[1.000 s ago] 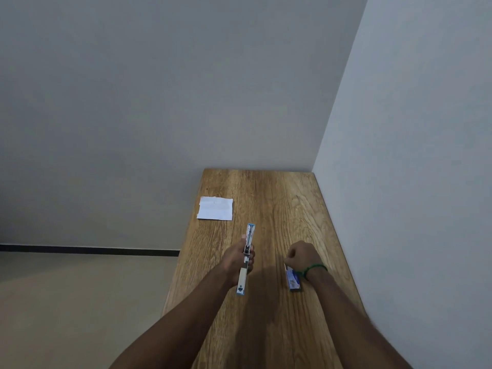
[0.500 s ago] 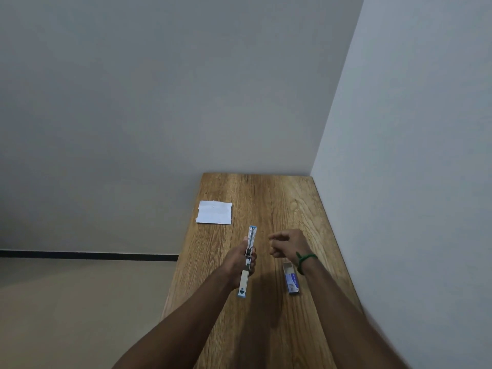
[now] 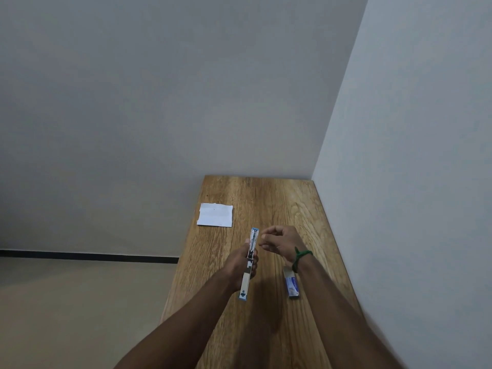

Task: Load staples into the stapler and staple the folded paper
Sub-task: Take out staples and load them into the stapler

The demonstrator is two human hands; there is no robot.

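From the head camera, the left hand [image 3: 243,265] is wrapped around the middle of the stapler [image 3: 249,262], holding it above the wooden table [image 3: 266,198]. The stapler is swung fully open into one long line, its blue-tipped ends pointing away from and toward the person, with the metal staple channel facing up.

The right hand [image 3: 279,242] hovers just beside the far half of the stapler, fingers curled in and pinched together near the channel. Whether a strip of staples sits between those fingertips is too small to tell, so I cannot say if the hand is holding anything. A green band [image 3: 299,258] circles the right wrist.

The staple box [image 3: 291,283] lies on the table under the right forearm, near the table's right side. Its far end looks pale, perhaps open, though that is unclear.

The folded paper [image 3: 215,214] lies flat at the table's left edge, well apart from both hands and farther away than the stapler.

By my judgement, the task is in its first half: the stapler is opened and ready, and loading appears to be in hand. No staples can be made out in the channel. Left to do: seat the staples, close the stapler, bring it to the paper and press.
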